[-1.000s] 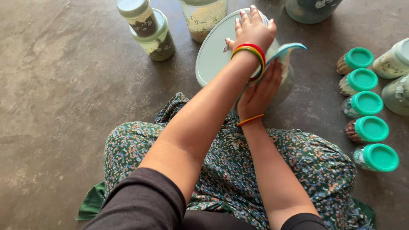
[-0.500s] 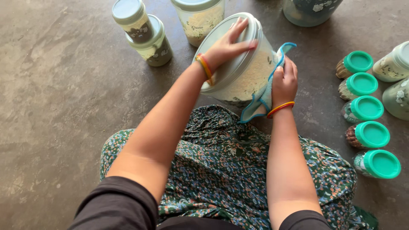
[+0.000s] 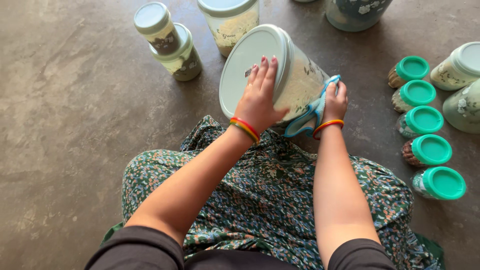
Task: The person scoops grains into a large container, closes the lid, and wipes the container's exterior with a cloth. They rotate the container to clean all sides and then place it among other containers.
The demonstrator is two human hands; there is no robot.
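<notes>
Jar (image 3: 295, 85), a big clear plastic one with a pale lid, lies tilted on the floor (image 3: 75, 125) before the lap, well filled with pale grain, so probably heavy and slippery-walled. Best held at lid and base. Left hand (image 3: 260, 100) lies flat and open on the lid; right hand (image 3: 335, 102) presses a blue cloth (image 3: 307, 117) to its side.
</notes>
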